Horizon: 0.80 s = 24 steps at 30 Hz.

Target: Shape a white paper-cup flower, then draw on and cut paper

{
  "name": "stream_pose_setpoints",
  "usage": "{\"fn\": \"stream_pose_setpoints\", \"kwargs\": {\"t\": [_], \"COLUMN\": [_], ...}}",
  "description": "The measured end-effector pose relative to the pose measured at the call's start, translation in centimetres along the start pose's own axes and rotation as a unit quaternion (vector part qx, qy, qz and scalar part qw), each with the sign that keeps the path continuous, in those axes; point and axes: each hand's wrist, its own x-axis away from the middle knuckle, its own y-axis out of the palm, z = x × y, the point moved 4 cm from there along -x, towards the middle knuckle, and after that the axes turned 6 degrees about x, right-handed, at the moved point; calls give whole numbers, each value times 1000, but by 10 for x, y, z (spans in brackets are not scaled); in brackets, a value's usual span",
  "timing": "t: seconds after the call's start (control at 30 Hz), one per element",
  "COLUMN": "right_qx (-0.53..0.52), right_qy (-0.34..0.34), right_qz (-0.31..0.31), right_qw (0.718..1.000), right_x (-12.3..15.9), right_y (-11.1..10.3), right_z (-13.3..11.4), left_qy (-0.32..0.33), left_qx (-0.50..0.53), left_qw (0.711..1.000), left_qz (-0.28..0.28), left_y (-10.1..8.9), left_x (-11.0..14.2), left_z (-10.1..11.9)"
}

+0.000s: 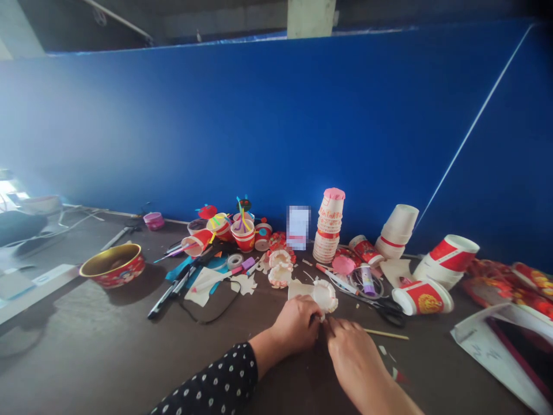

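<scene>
The left hand (296,325) and right hand (352,354) have their fingers (332,329) clamped on a frilled white paper cup (325,295) above the worktop (108,334). Behind it stands a stack of paper cups (327,227); right of it lie black-handled scissors (392,313) and a glue stick (367,280).

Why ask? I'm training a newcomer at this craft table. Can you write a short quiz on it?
1. What do the left hand and right hand hold between them?
2. True or false: the gold-lined red tin stands to the right of the hands.
3. What colour is the piece on top of the tall stack of paper cups?

Key:
1. A frilled white paper piece.
2. False, it stands to their left.
3. Pink.
</scene>
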Motion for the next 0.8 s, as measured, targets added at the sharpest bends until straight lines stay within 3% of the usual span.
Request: {"fn": "stream_pose_setpoints", "kwargs": {"t": [0.5, 0.8], "right_qx": [-6, -27], "right_qy": [6, 34], "right_qz": [-24, -5], "right_qw": [1000, 999], "right_x": [0, 3], "right_y": [-4, -5], "right_z": [1, 3], "left_qy": [-13, -9], "left_qx": [10, -22], "left_qw": [999, 999], "left_qz": [-33, -42], "left_y": [-2, 2], "left_x": [-2, -3], "left_z": [-1, -3]}}
